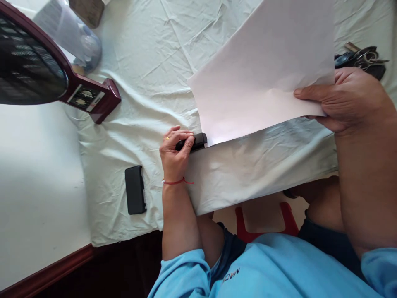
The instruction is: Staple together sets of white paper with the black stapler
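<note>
My left hand (174, 150) is closed around a small black stapler (200, 141) on the cloth-covered table. The stapler's front end meets the near left corner of a white sheet of paper (263, 74); whether the corner lies between its jaws is hard to see. At the sheet's right side, my right hand (353, 101) pinches the near edge, thumb on top and fingers underneath. The paper bends upward there, and its far end runs out of view at the top. Whether it is one sheet or several cannot be made out.
A black phone-like case (135, 190) lies left of my left forearm. Keys (366, 60) sit beyond my right hand. A dark red fan-like stand (107, 101) and a clear plastic container (89, 45) occupy the far left. The pale tablecloth (139, 111) is wrinkled.
</note>
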A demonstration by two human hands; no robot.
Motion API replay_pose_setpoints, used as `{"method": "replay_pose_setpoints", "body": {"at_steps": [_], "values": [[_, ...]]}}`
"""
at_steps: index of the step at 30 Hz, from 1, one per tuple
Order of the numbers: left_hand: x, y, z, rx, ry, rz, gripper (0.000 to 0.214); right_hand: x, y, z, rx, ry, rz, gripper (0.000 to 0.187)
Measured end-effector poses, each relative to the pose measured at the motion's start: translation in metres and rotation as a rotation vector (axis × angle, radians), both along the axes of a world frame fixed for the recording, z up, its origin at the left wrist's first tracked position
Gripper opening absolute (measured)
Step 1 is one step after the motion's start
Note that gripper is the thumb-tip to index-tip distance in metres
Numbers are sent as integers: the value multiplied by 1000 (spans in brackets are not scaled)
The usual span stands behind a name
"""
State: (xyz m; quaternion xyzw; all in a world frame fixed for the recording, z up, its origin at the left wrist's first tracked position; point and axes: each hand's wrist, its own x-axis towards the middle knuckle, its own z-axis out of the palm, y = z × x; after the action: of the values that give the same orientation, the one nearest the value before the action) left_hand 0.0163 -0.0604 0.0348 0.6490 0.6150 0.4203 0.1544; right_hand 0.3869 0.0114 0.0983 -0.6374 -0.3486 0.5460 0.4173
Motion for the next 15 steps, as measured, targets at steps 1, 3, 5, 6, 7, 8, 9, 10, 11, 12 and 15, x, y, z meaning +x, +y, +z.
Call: {"method": "replay_pose_setpoints", "body": {"at_steps": [1, 3, 5, 6, 7, 8, 9, 10, 11, 12, 15], "values": [[-1, 0, -2, -17, 11, -9, 12, 1, 1, -3, 29, 13, 8, 12], [-1, -1, -5, -48, 4, -24, 15, 5, 3, -13, 74, 49, 31, 18], [0, -2, -6, -82, -49, -29, 19, 10, 5, -23, 118, 18, 73, 26], [1, -3, -6, -95, -85, -19, 21, 12, 5, -27, 140, -61, 92, 32], [2, -4, -5, -104, -120, -1, 24, 13, 4, -29, 155, -169, 102, 37], [3, -6, -4, -110, -146, 19, 28, 13, 3, -29, 161, -267, 118, 40], [4, -8, -2, -120, -159, 32, 32, 12, 2, -28, 163, -358, 126, 42], [5, -10, 1, -131, -164, 31, 37, 10, 0, -26, 161, -419, 130, 42], [7, -12, 3, -149, -167, 17, 43, 8, -1, -23, 149, -460, 120, 40], [8, -13, 5, -178, -178, -9, 50, 5, -2, -19, 152, -470, 97, 38], [15, -15, 7, -275, -317, -40, 66, -2, -1, -11, 203, -355, -17, 27]]}}
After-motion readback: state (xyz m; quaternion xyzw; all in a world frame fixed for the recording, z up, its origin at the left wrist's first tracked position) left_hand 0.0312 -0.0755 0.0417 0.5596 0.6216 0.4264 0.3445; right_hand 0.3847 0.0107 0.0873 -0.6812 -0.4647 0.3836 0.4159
